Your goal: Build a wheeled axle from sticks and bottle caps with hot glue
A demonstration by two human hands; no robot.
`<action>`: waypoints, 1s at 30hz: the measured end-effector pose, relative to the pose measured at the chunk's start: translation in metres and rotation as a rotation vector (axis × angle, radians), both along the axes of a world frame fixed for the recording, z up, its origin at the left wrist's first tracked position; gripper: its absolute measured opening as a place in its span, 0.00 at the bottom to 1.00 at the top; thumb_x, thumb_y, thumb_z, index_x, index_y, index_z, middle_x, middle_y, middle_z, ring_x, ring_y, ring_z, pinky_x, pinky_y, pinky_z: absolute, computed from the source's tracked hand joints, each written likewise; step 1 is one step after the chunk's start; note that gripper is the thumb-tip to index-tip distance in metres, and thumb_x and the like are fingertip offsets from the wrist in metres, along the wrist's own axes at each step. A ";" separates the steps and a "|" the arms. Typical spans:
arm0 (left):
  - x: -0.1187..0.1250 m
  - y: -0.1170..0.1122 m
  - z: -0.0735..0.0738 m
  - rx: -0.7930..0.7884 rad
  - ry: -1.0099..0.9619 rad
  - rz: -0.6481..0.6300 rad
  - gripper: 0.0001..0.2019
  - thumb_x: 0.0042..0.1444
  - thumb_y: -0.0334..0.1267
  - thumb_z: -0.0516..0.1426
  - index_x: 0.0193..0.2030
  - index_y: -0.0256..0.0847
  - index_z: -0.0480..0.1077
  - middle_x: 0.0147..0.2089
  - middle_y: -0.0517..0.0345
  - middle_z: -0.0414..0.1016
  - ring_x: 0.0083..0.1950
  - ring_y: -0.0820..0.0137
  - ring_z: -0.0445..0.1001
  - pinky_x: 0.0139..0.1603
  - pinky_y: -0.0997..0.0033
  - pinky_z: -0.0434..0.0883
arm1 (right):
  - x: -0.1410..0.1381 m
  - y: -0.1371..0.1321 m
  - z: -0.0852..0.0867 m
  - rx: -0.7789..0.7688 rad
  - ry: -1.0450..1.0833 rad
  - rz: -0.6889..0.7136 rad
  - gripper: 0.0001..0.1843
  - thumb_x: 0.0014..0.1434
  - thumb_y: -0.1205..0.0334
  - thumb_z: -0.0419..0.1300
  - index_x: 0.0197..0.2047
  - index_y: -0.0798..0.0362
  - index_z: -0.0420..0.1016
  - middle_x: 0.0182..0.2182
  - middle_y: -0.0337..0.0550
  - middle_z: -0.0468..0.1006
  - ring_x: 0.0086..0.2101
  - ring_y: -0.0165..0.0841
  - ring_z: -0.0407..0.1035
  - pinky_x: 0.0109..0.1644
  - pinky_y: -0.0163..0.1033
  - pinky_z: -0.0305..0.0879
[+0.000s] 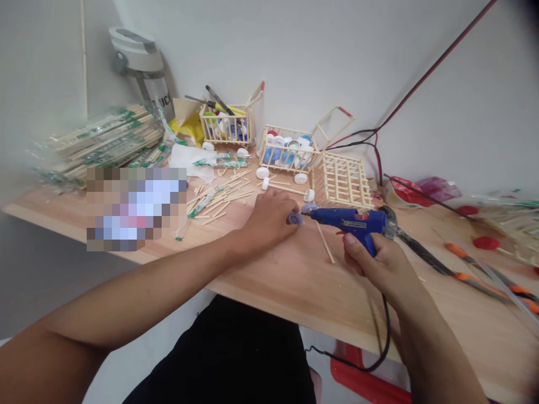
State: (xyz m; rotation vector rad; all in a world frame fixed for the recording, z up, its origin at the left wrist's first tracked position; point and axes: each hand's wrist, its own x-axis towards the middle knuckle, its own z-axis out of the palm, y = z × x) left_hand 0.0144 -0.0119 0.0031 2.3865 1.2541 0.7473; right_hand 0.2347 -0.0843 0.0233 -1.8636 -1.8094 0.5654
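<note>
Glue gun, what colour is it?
The glue gun is bright blue, best seen in the head view.

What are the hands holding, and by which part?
The right hand grips a blue hot glue gun by its handle; the left hand pinches a small round purple piece by its edge.

Soft, even light is washing over smooth white wall [261, 62], shadows staying faint on pale wooden tabletop [295, 286]. Green-labelled wooden stick bundle [105, 140] is blurring at left edge; wide-angle lens is bowing tabletop edge; pixelated mosaic patch [137, 209] is obscuring left detail.
</note>
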 end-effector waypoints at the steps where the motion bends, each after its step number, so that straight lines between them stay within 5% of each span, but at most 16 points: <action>1: -0.001 0.000 0.000 -0.007 0.008 -0.011 0.09 0.52 0.37 0.59 0.39 0.40 0.75 0.43 0.52 0.74 0.50 0.58 0.66 0.52 0.57 0.61 | 0.000 0.000 -0.001 0.001 0.009 -0.011 0.26 0.56 0.37 0.51 0.22 0.50 0.63 0.16 0.38 0.66 0.20 0.31 0.61 0.24 0.37 0.58; 7: -0.002 0.000 0.001 0.028 -0.081 0.027 0.18 0.50 0.31 0.56 0.50 0.41 0.70 0.49 0.53 0.74 0.51 0.59 0.65 0.52 0.57 0.62 | -0.004 -0.001 -0.002 0.052 0.044 -0.054 0.27 0.55 0.36 0.54 0.23 0.52 0.68 0.16 0.39 0.69 0.20 0.32 0.64 0.23 0.36 0.59; 15: -0.005 -0.003 0.020 0.162 -0.241 0.110 0.14 0.42 0.19 0.51 0.33 0.40 0.66 0.36 0.57 0.72 0.43 0.64 0.66 0.45 0.63 0.64 | -0.008 -0.004 0.001 0.205 -0.029 0.060 0.21 0.61 0.45 0.54 0.43 0.54 0.75 0.32 0.45 0.80 0.34 0.41 0.74 0.34 0.39 0.68; 20: -0.005 -0.006 0.024 0.200 -0.318 0.062 0.10 0.45 0.21 0.52 0.30 0.39 0.67 0.34 0.59 0.73 0.40 0.68 0.68 0.44 0.67 0.64 | -0.008 -0.004 -0.002 0.196 0.027 0.091 0.18 0.62 0.46 0.54 0.40 0.54 0.73 0.31 0.44 0.80 0.32 0.39 0.74 0.33 0.39 0.68; 26: 0.002 -0.015 0.028 -0.048 -0.344 -0.047 0.09 0.49 0.24 0.54 0.33 0.39 0.73 0.34 0.58 0.76 0.37 0.71 0.72 0.41 0.70 0.67 | -0.012 -0.006 -0.001 0.208 0.087 0.078 0.20 0.61 0.49 0.56 0.51 0.54 0.68 0.41 0.51 0.80 0.39 0.42 0.76 0.40 0.44 0.71; 30: 0.012 -0.023 0.028 -0.386 -0.421 -0.184 0.09 0.52 0.34 0.58 0.40 0.36 0.75 0.40 0.51 0.78 0.39 0.67 0.74 0.41 0.67 0.70 | -0.019 -0.014 0.003 0.231 0.048 0.070 0.23 0.62 0.52 0.55 0.58 0.53 0.65 0.41 0.50 0.80 0.39 0.43 0.76 0.42 0.46 0.71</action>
